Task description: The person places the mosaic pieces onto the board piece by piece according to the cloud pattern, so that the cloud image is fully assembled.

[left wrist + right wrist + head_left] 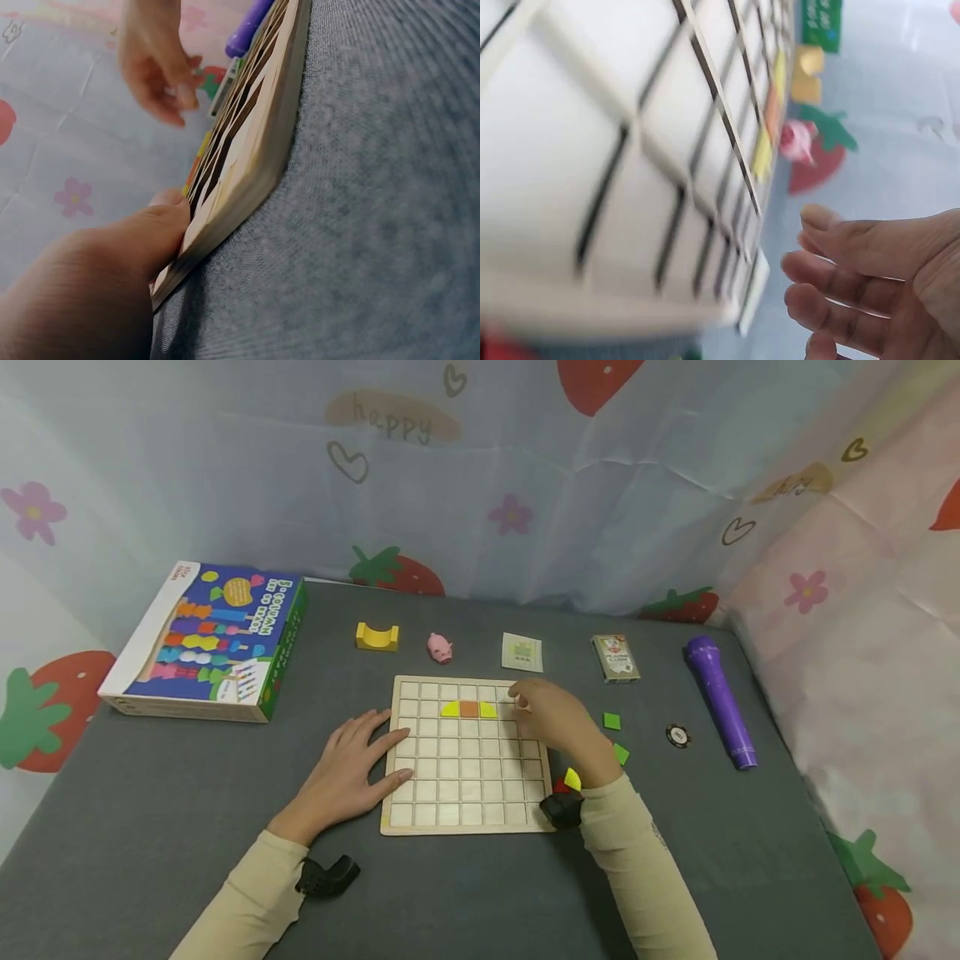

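Head view: a wooden grid board [448, 814] lies at mid-frame on the dark counter [150, 827], an orange square [468, 709] between two yellow pieces [450, 709] in its upper part. At lower left of centre, the left hand [345, 777], fingers spread, rests on the board's left edge; the right hand [558, 722] is at its upper right corner.

Left wrist view: at lower left, the thumb presses the board's edge.

Right wrist view: the right hand, lower right, has fingers loosely bent and parted; the board fills the left.
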### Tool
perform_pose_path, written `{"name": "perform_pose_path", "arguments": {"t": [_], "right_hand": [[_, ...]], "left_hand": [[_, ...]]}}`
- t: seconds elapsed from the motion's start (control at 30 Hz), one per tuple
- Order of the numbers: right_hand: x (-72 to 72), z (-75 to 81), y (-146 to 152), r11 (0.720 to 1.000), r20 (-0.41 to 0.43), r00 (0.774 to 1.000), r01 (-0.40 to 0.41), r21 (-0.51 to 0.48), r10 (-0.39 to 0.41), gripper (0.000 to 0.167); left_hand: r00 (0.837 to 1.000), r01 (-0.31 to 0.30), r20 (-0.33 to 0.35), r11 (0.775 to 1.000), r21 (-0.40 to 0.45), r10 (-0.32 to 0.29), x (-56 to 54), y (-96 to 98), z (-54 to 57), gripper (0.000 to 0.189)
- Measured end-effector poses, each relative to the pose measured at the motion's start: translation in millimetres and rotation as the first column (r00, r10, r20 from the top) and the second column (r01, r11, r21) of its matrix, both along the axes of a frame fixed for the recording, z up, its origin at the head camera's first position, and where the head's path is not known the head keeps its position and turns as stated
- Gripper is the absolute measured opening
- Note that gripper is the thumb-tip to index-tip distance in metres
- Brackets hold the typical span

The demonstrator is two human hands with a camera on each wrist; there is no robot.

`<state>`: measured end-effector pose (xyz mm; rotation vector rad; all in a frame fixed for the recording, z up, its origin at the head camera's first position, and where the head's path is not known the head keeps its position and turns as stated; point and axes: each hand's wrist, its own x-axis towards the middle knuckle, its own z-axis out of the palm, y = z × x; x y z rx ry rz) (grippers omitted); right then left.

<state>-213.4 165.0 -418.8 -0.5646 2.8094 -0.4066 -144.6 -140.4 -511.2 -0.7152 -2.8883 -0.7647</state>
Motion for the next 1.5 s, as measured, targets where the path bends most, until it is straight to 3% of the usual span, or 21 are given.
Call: {"name": "perform_pose_path", "arguments": {"t": [0.27, 0.43, 0.7, 0.9, 1.1, 1.33, 1.5], "right_hand": [[17.1, 17.7, 60.3, 0.993, 0.038, 0.992, 0.118, -0.025, -0.117, 0.036], [29.6, 16.1, 81.4, 0.991, 0.062, 0.99, 0.13, -0.036, -0.128, 0.022], [34.5, -3.5, 87.6, 0.993, 0.117, 0.987, 0.117, -0.027, -0.113, 0.018], [33.8, -17.8, 87.2, 0.994, 0.094, 0.989, 0.11, 0.022, -0.112, 0.026], [35.7, -21.6, 85.3, 0.993, 0.06, 0.991, 0.116, 0.035, -0.118, 0.023], [42.1, -22.2, 89.7, 0.996, 0.021, 0.998, 0.055, -0.068, -0.054, 0.024], [43.6, -24.8, 93.7, 0.993, 0.02, 0.993, 0.117, -0.035, -0.116, 0.023]], "left_hand": [[1.0, -0.009, -0.012, 1.0, 0.03, 0.009, -0.9, -3.7, -0.4, 0.059], [0.999, -0.028, -0.034, 0.996, 0.084, 0.031, -0.7, -6.9, 2.3, 0.045], [0.998, -0.048, -0.044, 0.995, 0.091, 0.052, -1.4, -7.1, 6.0, 0.04], [0.998, -0.045, -0.037, 0.996, 0.08, 0.048, -1.5, -5.5, 3.9, 0.041], [0.998, -0.046, -0.036, 0.996, 0.077, 0.048, -2.0, -3.6, 1.9, 0.041], [0.998, -0.045, -0.042, 0.995, 0.085, 0.048, -0.7, -2.2, 0.2, 0.041], [0.998, -0.044, -0.042, 0.995, 0.09, 0.048, 0.1, -0.9, 1.1, 0.041]]}}
